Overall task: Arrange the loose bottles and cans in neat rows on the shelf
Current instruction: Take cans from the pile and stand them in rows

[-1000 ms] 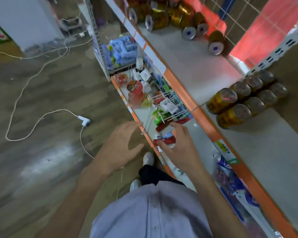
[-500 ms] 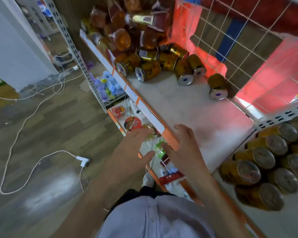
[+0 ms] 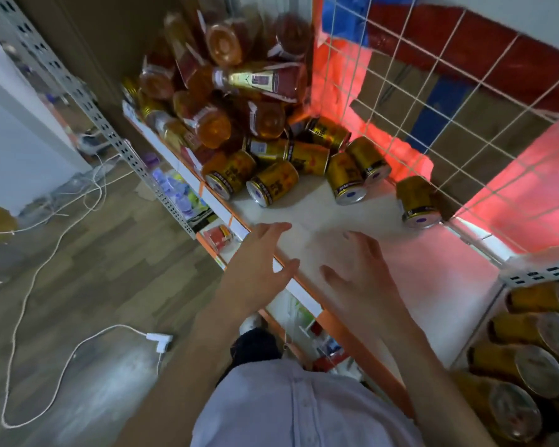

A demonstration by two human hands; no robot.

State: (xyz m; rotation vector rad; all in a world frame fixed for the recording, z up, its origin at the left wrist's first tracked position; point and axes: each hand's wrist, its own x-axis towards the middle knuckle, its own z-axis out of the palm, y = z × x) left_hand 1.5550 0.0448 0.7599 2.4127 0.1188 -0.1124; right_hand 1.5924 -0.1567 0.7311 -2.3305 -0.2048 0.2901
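Note:
Several gold cans (image 3: 273,183) lie tipped over in a loose heap on the white shelf (image 3: 417,272), and one gold can (image 3: 418,201) lies apart by the wire grid. Behind them amber bottles (image 3: 213,127) are piled against the shelf's left end. Upright gold cans (image 3: 530,356) stand in rows on the adjoining shelf at the lower right. My left hand (image 3: 259,262) hovers over the shelf's front edge with fingers spread, holding nothing. Over the bare shelf surface, my right hand (image 3: 359,275) is likewise spread and holds nothing. Both hands are short of the cans.
A white wire grid (image 3: 433,91) backs the shelf, with red and blue panels behind it. An orange front rail (image 3: 362,343) edges the shelf. Lower shelves hold small packaged goods (image 3: 220,235). White cables and a plug (image 3: 157,338) lie on the wooden floor at left.
The view has swung up from the lower shelves to the heap of cans and bottles. Both hands have risen and reached forward over the shelf's front edge, still holding nothing.

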